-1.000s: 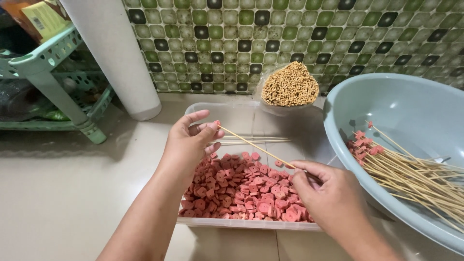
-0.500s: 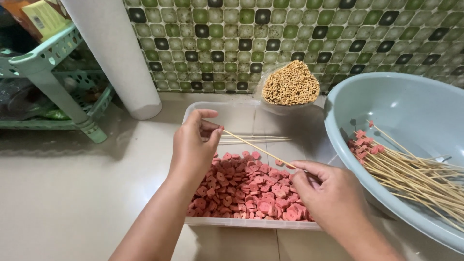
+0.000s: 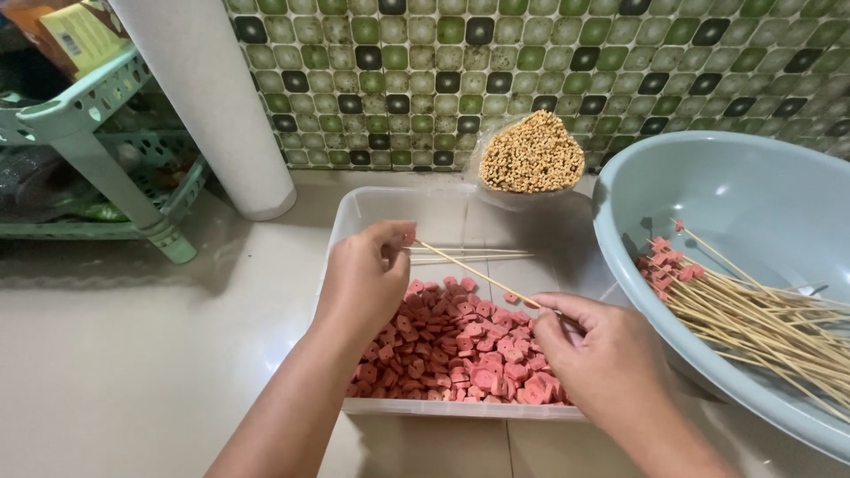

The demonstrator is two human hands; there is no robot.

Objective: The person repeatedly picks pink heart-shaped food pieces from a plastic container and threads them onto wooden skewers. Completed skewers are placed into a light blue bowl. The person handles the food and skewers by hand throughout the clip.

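A clear plastic tub (image 3: pixel 372 205) on the floor holds a heap of small pink meat pieces (image 3: pixel 460 350). My right hand (image 3: pixel 602 354) pinches the near end of a thin bamboo skewer (image 3: pixel 469 273) that slants up to the left over the tub. At the skewer's far tip is my left hand (image 3: pixel 367 279), its fingertips closed on a small pink piece. Two loose skewers (image 3: pixel 478 256) lie in the tub behind it.
A grey-blue basin (image 3: pixel 761 204) at the right holds several filled skewers (image 3: pixel 753 310). A bag of upright bamboo sticks (image 3: pixel 531 155) leans on the green tiled wall. A white pipe (image 3: pixel 208 97) and a green plastic rack (image 3: pixel 88 133) stand at the left.
My left hand has lifted slightly from the meat heap to the skewer's tip. My right hand stays in place with the skewer.
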